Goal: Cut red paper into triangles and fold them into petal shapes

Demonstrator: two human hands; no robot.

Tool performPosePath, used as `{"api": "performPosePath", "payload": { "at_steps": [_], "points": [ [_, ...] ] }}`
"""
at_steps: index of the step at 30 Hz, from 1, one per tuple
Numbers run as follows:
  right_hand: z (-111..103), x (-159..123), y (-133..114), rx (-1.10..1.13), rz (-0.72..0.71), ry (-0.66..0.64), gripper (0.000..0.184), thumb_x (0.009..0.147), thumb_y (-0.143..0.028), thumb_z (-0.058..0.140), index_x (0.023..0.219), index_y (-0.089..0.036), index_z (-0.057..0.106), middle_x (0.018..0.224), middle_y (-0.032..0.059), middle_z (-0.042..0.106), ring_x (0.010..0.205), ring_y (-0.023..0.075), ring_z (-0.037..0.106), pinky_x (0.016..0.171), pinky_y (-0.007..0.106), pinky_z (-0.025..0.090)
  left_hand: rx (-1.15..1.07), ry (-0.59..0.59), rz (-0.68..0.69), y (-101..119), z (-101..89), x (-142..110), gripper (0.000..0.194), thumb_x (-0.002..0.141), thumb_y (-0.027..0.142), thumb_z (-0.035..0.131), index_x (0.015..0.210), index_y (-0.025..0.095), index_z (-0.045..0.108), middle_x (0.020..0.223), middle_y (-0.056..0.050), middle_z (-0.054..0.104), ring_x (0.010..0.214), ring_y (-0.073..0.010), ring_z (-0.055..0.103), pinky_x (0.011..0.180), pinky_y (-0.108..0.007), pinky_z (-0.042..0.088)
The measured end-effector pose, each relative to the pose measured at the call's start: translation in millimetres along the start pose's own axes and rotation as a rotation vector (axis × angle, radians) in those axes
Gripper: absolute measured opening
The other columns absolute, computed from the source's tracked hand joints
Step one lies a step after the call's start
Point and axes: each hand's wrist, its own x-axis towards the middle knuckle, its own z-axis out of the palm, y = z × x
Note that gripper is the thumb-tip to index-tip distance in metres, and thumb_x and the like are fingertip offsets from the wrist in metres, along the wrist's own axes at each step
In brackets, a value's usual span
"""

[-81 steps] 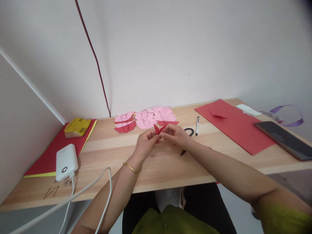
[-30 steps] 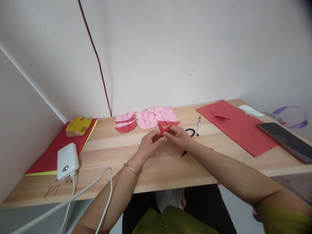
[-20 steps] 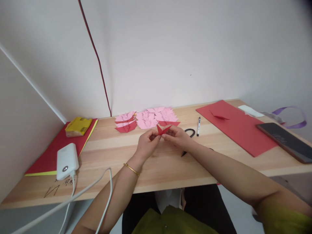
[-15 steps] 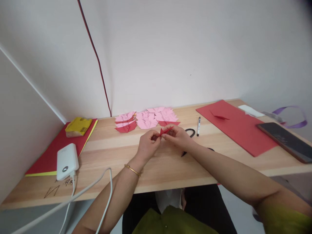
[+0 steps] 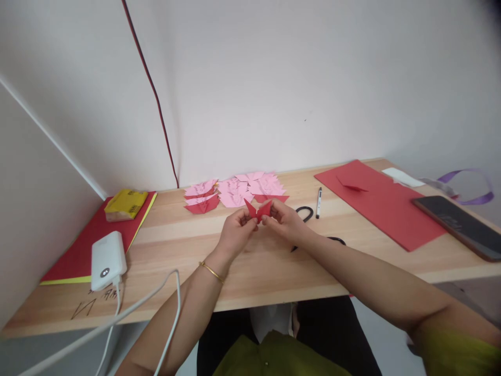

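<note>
A small folded red paper piece (image 5: 264, 210) with two pointed, wing-like flaps is held above the middle of the table. My left hand (image 5: 237, 228) pinches its left side between thumb and fingers. On its right side, my right hand (image 5: 285, 222) grips the other flap, thumb in front. The fingertips hide part of the folds. Just beyond lie several folded pink paper pieces (image 5: 236, 193), with a few folded red paper pieces (image 5: 202, 205) among them. Partly under my right arm are black-handled scissors (image 5: 305, 213).
Right: a marker (image 5: 319, 202), a red paper stack (image 5: 385, 209) bearing a thin folded red piece (image 5: 354, 187), and a phone (image 5: 462, 222). Left: red and yellow sheets (image 5: 78, 250), a yellow packet (image 5: 126, 204) and a white power bank (image 5: 108, 260), whose cable (image 5: 148, 292) crosses near my left forearm.
The red paper in my hands has turned and spread, from a narrow sliver pointing right to two raised flaps. Both hands have stayed nearly in place.
</note>
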Motion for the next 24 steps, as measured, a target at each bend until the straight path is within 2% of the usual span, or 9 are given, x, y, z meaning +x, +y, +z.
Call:
{"api": "performPosePath", "payload": {
  "at_steps": [3, 6, 11, 13, 17, 20, 24],
  "points": [
    [-0.2, -0.7, -1.1, -0.024, 0.023, 0.010, 0.006, 0.083, -0.024, 0.054, 0.083, -0.018, 0.051, 0.079, 0.0023, 0.058, 0.072, 0.0140, 0.057, 0.068, 0.030, 0.048, -0.174, -0.048, -0.098, -3.4, -0.5, 1.4, 0.013, 0.068, 0.023, 0.067, 0.076, 0.015, 0.061, 0.068, 0.002, 0.059, 0.059, -0.0085, 0.052, 0.060, -0.022, 0.041],
    [0.1, -0.8, 3.7, 0.005, 0.079, 0.001, 0.009, 0.083, -0.027, 0.056, 0.084, -0.019, 0.051, 0.078, 0.0019, 0.058, 0.072, 0.0146, 0.058, 0.067, 0.030, 0.048, -0.198, -0.062, -0.115, -4.4, 0.0, 1.4, 0.017, 0.066, 0.024, 0.070, 0.076, 0.014, 0.063, 0.068, 0.001, 0.060, 0.059, -0.0082, 0.052, 0.059, -0.022, 0.040],
    [-1.9, 2.7, 3.6, 0.288, 0.092, -0.170, 0.023, 0.080, -0.030, 0.063, 0.098, -0.020, 0.053, 0.091, 0.0042, 0.062, 0.084, 0.0167, 0.062, 0.079, 0.034, 0.050, -0.257, -0.014, -0.111, -3.2, -0.2, 2.0, 0.019, 0.064, 0.026, 0.073, 0.074, 0.013, 0.063, 0.064, 0.002, 0.059, 0.058, -0.0079, 0.051, 0.059, -0.021, 0.040],
    [-3.8, 4.6, -0.5, 0.335, 0.091, -0.216, 0.022, 0.082, -0.031, 0.062, 0.099, -0.020, 0.055, 0.091, 0.0041, 0.062, 0.085, 0.0157, 0.062, 0.081, 0.034, 0.049, -0.301, -0.012, -0.114, -3.1, -1.4, 2.6, 0.018, 0.065, 0.025, 0.072, 0.075, 0.013, 0.063, 0.066, 0.001, 0.060, 0.057, -0.0082, 0.051, 0.060, -0.022, 0.041],
    [-5.4, 5.9, -2.2, 0.316, 0.112, -0.189, 0.019, 0.084, -0.034, 0.059, 0.094, -0.018, 0.058, 0.087, 0.0036, 0.062, 0.081, 0.0141, 0.061, 0.077, 0.031, 0.049, -0.253, -0.034, -0.087, -3.4, -2.7, 2.9, 0.016, 0.068, 0.024, 0.068, 0.079, 0.013, 0.063, 0.070, -0.001, 0.062, 0.061, -0.0094, 0.054, 0.062, -0.024, 0.043],
    [-4.0, 4.6, 4.0, 0.330, 0.109, -0.166, 0.025, 0.078, -0.032, 0.066, 0.097, -0.019, 0.055, 0.091, 0.0042, 0.063, 0.083, 0.0155, 0.062, 0.077, 0.032, 0.050, -0.119, 0.022, -0.022, -2.4, -1.6, 1.9, 0.012, 0.069, 0.021, 0.066, 0.077, 0.014, 0.062, 0.068, 0.000, 0.060, 0.060, -0.0087, 0.053, 0.061, -0.022, 0.042],
    [-2.1, 2.0, 6.6, 0.132, 0.087, -0.074, 0.016, 0.081, -0.032, 0.061, 0.088, -0.019, 0.055, 0.084, 0.0034, 0.062, 0.077, 0.0153, 0.060, 0.072, 0.030, 0.049, -0.035, 0.007, -0.010, -1.7, 0.5, 0.2, 0.012, 0.069, 0.022, 0.065, 0.077, 0.014, 0.061, 0.067, 0.001, 0.059, 0.061, -0.0092, 0.054, 0.061, -0.022, 0.043]
  ]
}}
